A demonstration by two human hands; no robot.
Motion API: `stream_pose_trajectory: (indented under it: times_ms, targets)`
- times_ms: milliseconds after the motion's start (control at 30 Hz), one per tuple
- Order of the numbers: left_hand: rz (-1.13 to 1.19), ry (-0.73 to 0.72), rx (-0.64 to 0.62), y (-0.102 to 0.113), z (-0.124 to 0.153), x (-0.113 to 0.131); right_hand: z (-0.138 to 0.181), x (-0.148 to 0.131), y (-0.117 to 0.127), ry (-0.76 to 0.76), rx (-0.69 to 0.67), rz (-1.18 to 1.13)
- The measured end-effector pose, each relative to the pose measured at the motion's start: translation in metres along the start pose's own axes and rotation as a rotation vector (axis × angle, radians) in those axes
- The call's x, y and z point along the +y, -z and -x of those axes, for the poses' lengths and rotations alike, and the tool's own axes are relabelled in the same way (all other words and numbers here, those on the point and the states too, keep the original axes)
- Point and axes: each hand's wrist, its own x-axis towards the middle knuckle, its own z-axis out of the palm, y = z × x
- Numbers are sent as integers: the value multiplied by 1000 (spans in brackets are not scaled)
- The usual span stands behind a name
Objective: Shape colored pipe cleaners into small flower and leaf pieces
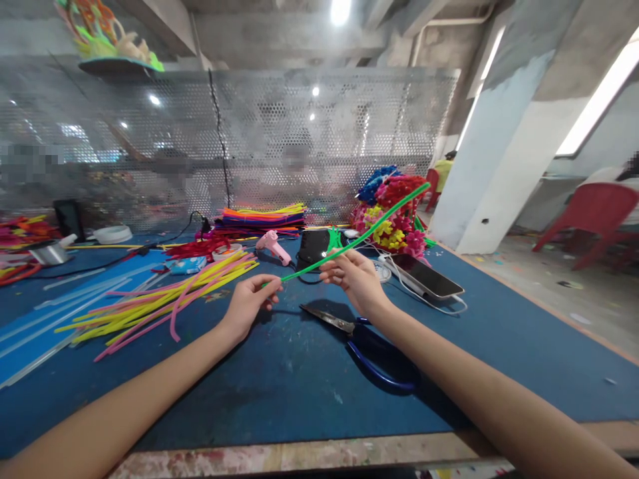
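A long green pipe cleaner (377,223) slants up to the right above the table. My left hand (249,303) pinches its lower left end between thumb and fingers. Further along, my right hand (355,279) closes on the stem from below, leaving the far end sticking out to the upper right. Beneath my hands lies a pair of scissors (344,324) with dark blue handles, its blades pointing left, partly behind my right wrist. Loose yellow and pink pipe cleaners (164,303) spread out to the left of my left hand.
A pink glue gun (274,247) and a black box (314,249) stand behind my hands. Bundled pipe cleaners (262,219) lie against the perforated metal screen (279,133). Colourful fuzzy flowers (392,213) pile up at the back right, near a phone (424,276) with a white cable.
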Motion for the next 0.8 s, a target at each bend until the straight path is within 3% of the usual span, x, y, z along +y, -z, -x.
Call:
stream_pose_trajectory:
  times_ms: [267, 533, 800]
  targets:
    - [128, 157, -97, -2, 4, -1, -2, 5, 3, 22, -149, 176]
    - [240, 368, -199, -4, 8, 4, 6, 0, 0, 161, -261, 596]
    - [270, 369, -317, -11, 16, 9, 11, 3, -6, 135, -283, 554]
